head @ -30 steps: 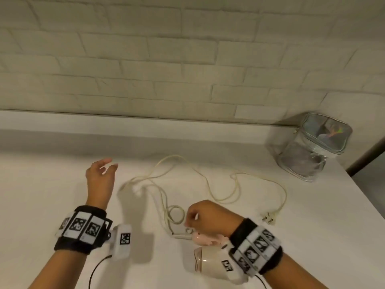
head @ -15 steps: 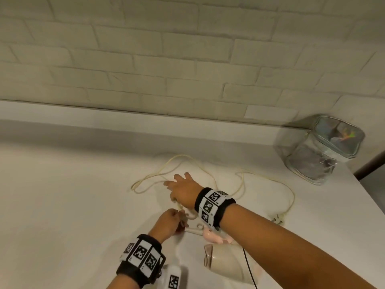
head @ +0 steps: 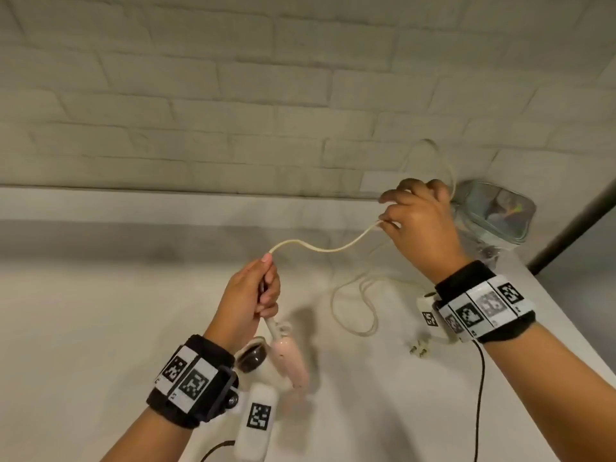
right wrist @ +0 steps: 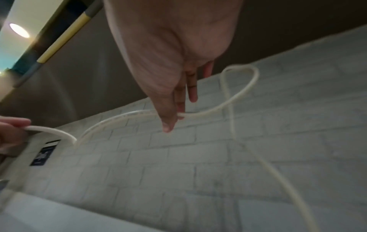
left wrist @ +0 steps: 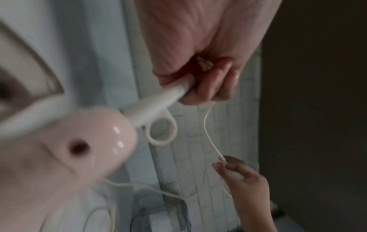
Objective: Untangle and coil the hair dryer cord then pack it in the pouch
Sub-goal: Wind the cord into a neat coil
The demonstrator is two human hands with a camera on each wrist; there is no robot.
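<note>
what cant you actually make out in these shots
- Hair dryer body: head view, hidden behind the left hand and wrist camera; left wrist view, blurred.
- Pouch: head view, partly behind the right hand; open or closed, cannot tell.
- Cord past the right hand: head view, motion-blurred.
- Plug: head view, too small for detail.

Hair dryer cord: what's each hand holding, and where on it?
Left hand grips the cord at its stiff sleeve where it leaves the hair dryer. Right hand pinches the cord further along, mid-length.
</note>
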